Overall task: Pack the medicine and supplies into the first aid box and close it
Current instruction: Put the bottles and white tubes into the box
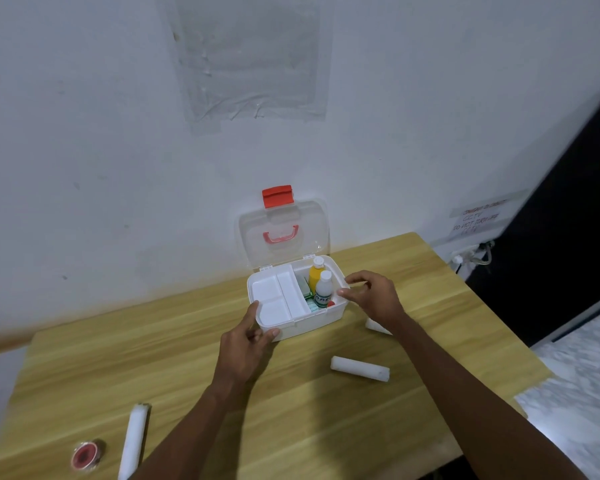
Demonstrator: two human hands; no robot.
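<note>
the first aid box (pixel 321 318) sits open at the back of the counter (pixel 326 427), close to the wall. its clear lid (pixel 312 233) stands upright with the red latch (pixel 278 195) on top, so the whole inside is open to reach. a white tray (pixel 274 296) fills the left half. the right half holds a yellow bottle (pixel 315 275) and a white bottle (pixel 324 289), both upright and touching, with a green pack (pixel 303 287) tucked beside them, probably stood on end to save room.

the left hand (pixel 245 351) grips the box at its front left corner, thumb on the rim by the tray and fingers curled against the front wall, likely to steady it. the right hand (pixel 374 294) is at the right rim, fingers half curled and thumb tip at the edge; it carries no item, and whether it pinches the rim or only touches it is unclear.

not yet packed: a white bandage roll (pixel 360 368) lies in front of the box, another roll (pixel 376 326) is partly hidden by the right forearm, a long roll (pixel 134 438) lies near the front left edge, and a red tape roll (pixel 85 455) sits just beside it. closing looks some way off.
</note>
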